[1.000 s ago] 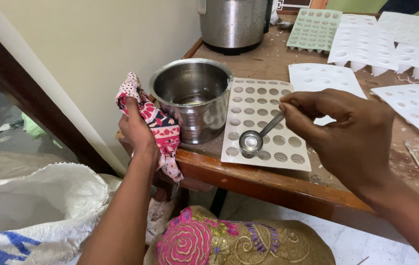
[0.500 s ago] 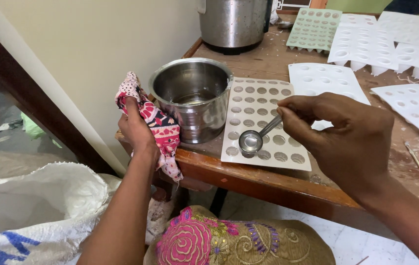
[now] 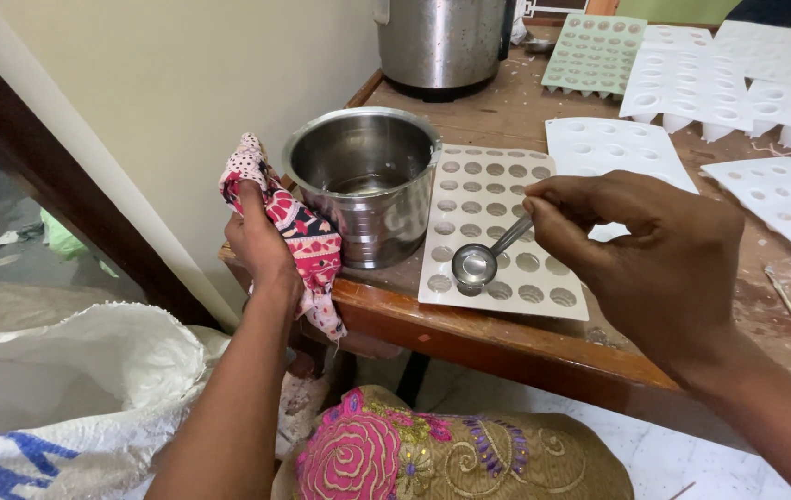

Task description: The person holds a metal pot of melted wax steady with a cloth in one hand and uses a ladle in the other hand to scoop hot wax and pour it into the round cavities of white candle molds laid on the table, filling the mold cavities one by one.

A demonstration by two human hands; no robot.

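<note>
Small shiny steel ladle (image 3: 476, 263) sits low over near-left cavities of the white round-celled mould tray (image 3: 507, 222) on the wooden table (image 3: 507, 343); vs a sec ago it's barely shifted, bowl lvl, so filling looks paused on this row. R hand (image 3: 641, 255) pinches its handle w/ fingers narrow. L hand (image 3: 261, 243) grips a red patterned cloth (image 3: 298, 227) against the steel pot (image 3: 368, 185).

2 bare forearms reach into view, neither covered by a sleeve, watch, bracelet or ring. The left hand (image 3: 261, 243) and right hand (image 3: 659, 255) wear no gloves. Below them lies an olive-brown garment embroidered with a large pink rose and purple leaf patterns (image 3: 451, 458) over the lap.
</note>
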